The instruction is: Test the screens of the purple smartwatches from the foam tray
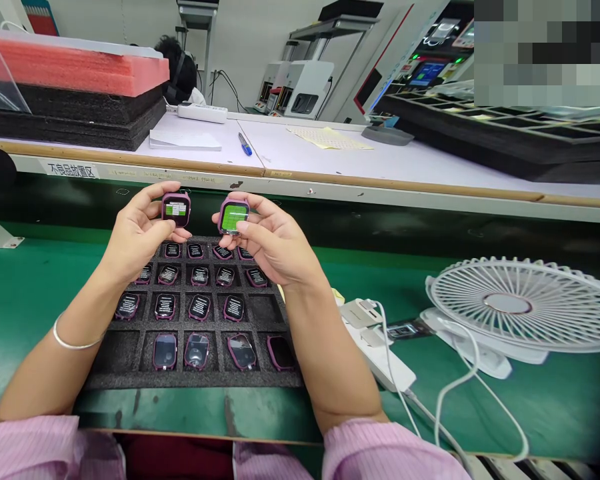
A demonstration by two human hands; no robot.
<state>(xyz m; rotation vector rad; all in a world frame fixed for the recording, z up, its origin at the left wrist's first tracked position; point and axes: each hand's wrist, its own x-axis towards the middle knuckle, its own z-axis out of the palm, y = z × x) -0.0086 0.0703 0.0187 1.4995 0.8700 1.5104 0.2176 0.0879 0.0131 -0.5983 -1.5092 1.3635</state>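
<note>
My left hand (143, 230) pinches a purple-framed smartwatch (176, 209) whose lit screen shows white and green blocks. In my right hand (275, 243) is a second purple smartwatch (234, 217), its screen mostly green, with the thumb on the lower edge of the glass. Both watches are held up side by side, apart from each other, facing me. Below them lies a black foam tray (125, 381) with several similar watches in its compartments. Those in the upper rows show white text on dark screens; the front-row watches (197, 351) have dark screens.
A white fan (507, 303) stands at the right on the green table (380, 267), beside a power strip (385, 360) with white cables. On the raised shelf sit pink and black foam stacks (80, 73), a blue pen (245, 144), papers and foam trays (495, 133). A person's head (180, 67) shows behind.
</note>
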